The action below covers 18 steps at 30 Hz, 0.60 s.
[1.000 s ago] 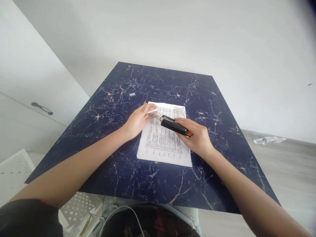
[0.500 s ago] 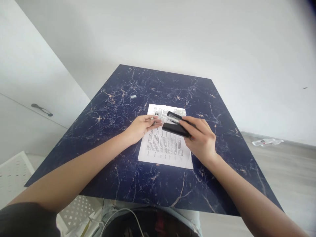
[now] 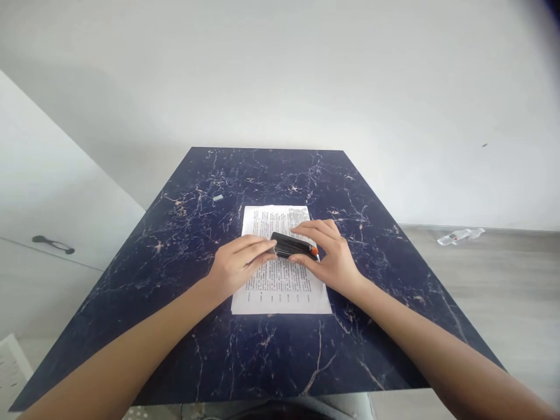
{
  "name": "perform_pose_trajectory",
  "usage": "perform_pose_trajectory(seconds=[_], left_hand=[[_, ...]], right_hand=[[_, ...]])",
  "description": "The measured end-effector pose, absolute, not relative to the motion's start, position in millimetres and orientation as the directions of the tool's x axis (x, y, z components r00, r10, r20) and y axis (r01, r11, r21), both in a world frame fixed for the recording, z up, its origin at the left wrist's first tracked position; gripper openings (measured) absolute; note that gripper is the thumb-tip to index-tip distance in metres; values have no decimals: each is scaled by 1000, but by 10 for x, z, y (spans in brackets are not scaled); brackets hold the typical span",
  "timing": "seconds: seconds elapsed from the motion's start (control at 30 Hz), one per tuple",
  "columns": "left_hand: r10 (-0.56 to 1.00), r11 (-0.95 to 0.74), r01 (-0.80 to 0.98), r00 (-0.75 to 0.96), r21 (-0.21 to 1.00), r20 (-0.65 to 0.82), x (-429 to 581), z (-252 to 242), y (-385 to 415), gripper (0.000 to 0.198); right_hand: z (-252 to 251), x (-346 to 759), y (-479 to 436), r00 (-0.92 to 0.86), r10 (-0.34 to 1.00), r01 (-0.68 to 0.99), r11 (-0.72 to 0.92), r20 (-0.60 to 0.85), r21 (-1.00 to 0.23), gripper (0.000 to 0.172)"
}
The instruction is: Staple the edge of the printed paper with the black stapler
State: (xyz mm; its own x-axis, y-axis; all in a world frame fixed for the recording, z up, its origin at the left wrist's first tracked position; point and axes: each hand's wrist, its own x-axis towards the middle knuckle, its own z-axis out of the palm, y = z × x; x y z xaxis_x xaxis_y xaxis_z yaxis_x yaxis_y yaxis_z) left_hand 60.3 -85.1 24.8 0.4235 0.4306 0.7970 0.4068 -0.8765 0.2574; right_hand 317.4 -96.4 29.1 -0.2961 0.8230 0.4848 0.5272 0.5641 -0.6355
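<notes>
A black stapler with its arms folded together hangs or rests just over the printed sheets; I cannot tell whether it touches them. An orange piece shows at its right end. My left hand pinches the left end between thumb and fingers. Around the right part is my right hand, its thumb against the near side and its fingers stretched apart along the far side. Part of the print lies hidden beneath the stapler and hands.
The sheets lie on a dark blue marbled table. A small pale strip lies farther back on the left. A white wall rises behind, a handled cabinet stands left, and a clear plastic wrapper is on the floor at right.
The stapler's arms, spread apart before, are now folded together. My left hand has taken hold of its left end, and my right hand's fingers have loosened. The view has shifted.
</notes>
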Motion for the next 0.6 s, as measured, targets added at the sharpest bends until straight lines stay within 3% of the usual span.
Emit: perform_pose_trajectory(seconds=[0.13, 0.23, 0.5, 0.6], left_hand=[[373, -901, 393, 481, 185, 794, 629, 212, -915, 34], [375, -907, 374, 503, 195, 779, 611, 158, -933, 31], [282, -942, 322, 610, 94, 741, 672, 164, -953, 28], [272, -928, 361, 504, 85, 820, 599, 225, -824, 22]], right_hand=[[390, 3007, -1145, -370, 715, 304, 697, 594, -650, 31], [373, 2923, -1190, -355, 666, 270, 745, 657, -610, 11], [458, 2951, -1174, -370, 728, 203, 670, 578, -714, 5], [536, 3139, -1054, -332, 776, 261, 622, 537, -738, 5]])
